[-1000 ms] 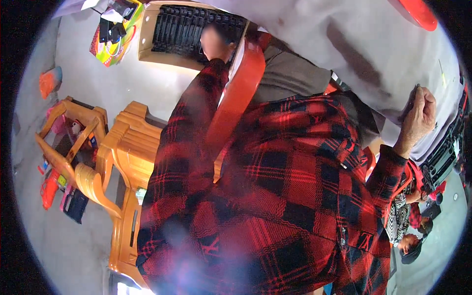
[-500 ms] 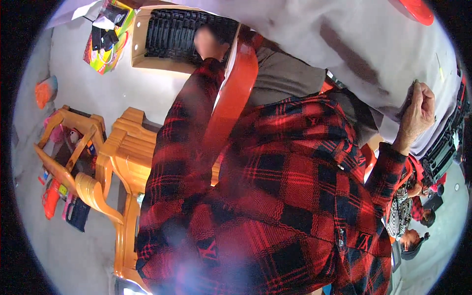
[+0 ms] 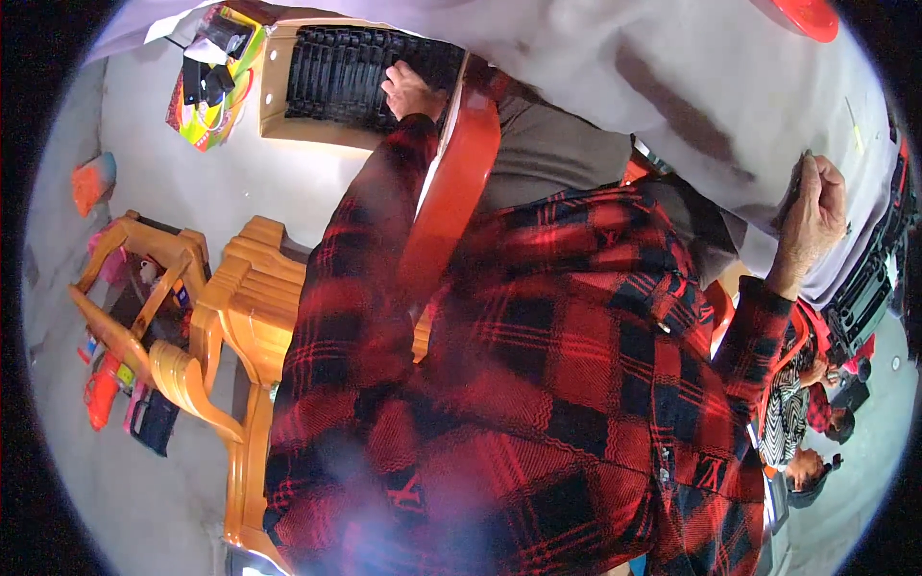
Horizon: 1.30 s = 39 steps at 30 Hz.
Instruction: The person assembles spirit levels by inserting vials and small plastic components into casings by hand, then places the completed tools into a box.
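My left hand (image 3: 413,93) is over the right part of a cardboard box (image 3: 322,133) at the upper left. Its fingers are slightly bent and apart, and nothing shows between them. Rows of black strip-like parts (image 3: 336,72) fill the box beneath that hand. On the right, my right hand (image 3: 814,213) is over a grey cloth-covered surface (image 3: 768,106), thumb and fingers pinched together. A tiny dark bit shows at its fingertips, too small to name.
A red chair arm (image 3: 449,197) runs beside my left forearm. Wooden furniture (image 3: 254,298) stands at the left, with toys below it. A colourful bag (image 3: 206,91) is beside the box. A red dish (image 3: 807,17) and more black parts (image 3: 864,288) lie right; people sit beyond.
My left hand, smeared before, now shows its fingers over the black parts. My right hand keeps its pinch in nearly the same place. The whole view has shifted slightly.
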Motion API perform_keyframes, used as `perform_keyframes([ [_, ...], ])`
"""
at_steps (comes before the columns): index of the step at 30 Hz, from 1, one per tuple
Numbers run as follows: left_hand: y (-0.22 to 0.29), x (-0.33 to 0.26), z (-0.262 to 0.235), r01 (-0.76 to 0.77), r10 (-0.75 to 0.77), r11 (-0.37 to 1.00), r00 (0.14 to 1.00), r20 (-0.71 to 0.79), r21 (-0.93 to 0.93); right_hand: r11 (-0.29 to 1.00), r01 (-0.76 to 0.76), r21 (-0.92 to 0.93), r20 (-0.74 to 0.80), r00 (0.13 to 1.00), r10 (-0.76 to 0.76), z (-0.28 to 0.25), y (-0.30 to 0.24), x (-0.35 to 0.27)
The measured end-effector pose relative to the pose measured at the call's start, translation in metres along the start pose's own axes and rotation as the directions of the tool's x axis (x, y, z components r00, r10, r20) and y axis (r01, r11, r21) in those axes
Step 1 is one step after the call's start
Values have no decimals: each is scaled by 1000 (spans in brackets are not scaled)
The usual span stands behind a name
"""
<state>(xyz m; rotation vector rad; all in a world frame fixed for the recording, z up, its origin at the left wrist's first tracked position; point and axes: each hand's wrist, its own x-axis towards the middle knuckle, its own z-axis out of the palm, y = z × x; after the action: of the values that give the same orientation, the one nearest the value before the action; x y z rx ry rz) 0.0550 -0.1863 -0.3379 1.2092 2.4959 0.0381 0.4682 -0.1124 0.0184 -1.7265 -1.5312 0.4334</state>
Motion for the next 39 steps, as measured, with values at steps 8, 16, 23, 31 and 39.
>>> perform_keyframes([
  [8,-2,0,0,-34,34,999,999,22,7,1000,-16,-7,1,1000,16,-2,8,3],
  [16,-5,1,-2,15,-16,993,1000,7,117,999,0,52,-4,1000,1,3,11,2],
  [23,-6,2,-45,-145,139,984,988,-63,-108,989,106,-101,41,994,-103,-7,8,9],
  [31,-57,73,-191,-477,43,838,542,-839,-265,948,42,315,117,990,-83,24,15,-1],
  [39,133,-57,-370,-842,262,533,260,-929,-85,954,-30,297,75,997,8,9,-4,-9],
])
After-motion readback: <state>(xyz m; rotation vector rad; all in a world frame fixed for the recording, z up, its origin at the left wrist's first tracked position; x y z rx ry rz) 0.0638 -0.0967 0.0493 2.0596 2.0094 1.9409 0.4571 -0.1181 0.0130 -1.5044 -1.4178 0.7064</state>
